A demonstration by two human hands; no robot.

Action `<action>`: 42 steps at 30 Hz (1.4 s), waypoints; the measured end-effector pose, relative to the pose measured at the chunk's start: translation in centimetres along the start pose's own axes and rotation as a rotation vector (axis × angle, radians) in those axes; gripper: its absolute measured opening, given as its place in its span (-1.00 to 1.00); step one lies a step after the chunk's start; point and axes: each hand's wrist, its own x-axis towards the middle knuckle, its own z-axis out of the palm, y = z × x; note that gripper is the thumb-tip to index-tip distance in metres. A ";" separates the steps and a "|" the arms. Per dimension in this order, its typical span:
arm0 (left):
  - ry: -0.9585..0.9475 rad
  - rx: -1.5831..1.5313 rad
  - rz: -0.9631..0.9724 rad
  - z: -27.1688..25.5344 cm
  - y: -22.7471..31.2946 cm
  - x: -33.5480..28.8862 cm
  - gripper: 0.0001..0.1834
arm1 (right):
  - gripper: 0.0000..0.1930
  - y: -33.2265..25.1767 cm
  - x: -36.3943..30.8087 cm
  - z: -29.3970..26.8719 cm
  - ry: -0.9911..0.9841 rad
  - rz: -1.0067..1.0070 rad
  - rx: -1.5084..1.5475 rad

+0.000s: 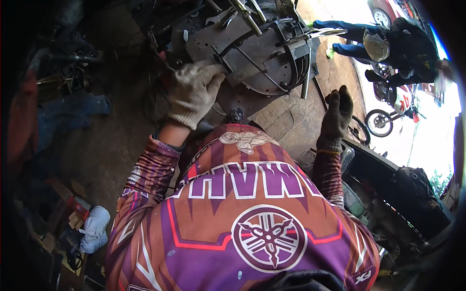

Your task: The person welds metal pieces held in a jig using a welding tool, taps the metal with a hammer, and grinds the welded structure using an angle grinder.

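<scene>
My left hand (194, 92), in a pale knit work glove, is raised at the near left edge of a dark steel plate (206, 43) with drilled holes. Its fingers curl toward the thumb; whatever is between them, if anything, is hidden. Just past the fingertips is a flat metal bar (246, 75), blurred. On the plate stands a frame of bent metal rods (252, 63), with a curved steel band at its right. My right hand (338, 114), in a darker glove, is up to the right, apart from the plate. Its fingers are half bent, with a gap to the thumb and nothing visible held.
Wrenches (222, 18) lie at the plate's far side; a plier-like tool (325, 33) juts from its right. A person in dark clothes (412, 48) is at the far right, near a motorcycle (383, 121) and a red car (383, 12). A white bag (95, 229) lies lower left.
</scene>
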 end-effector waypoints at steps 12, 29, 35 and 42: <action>-0.013 -0.333 -0.109 1.8 -2.8 5.5 -0.83 | -0.57 3.5 -13.4 -1.0 -0.184 0.302 -0.235; -0.234 -0.615 -0.202 3.0 -1.8 6.5 -0.81 | -0.60 6.5 -18.4 -7.0 -0.382 0.857 -0.435; -0.335 -0.682 -0.257 2.8 -1.6 6.2 -0.79 | -0.61 5.6 -17.7 -6.6 -0.427 0.978 -0.422; -0.376 -0.818 -0.403 2.5 -0.3 6.7 -0.81 | -0.60 5.5 -18.0 -6.6 -0.461 0.940 -0.464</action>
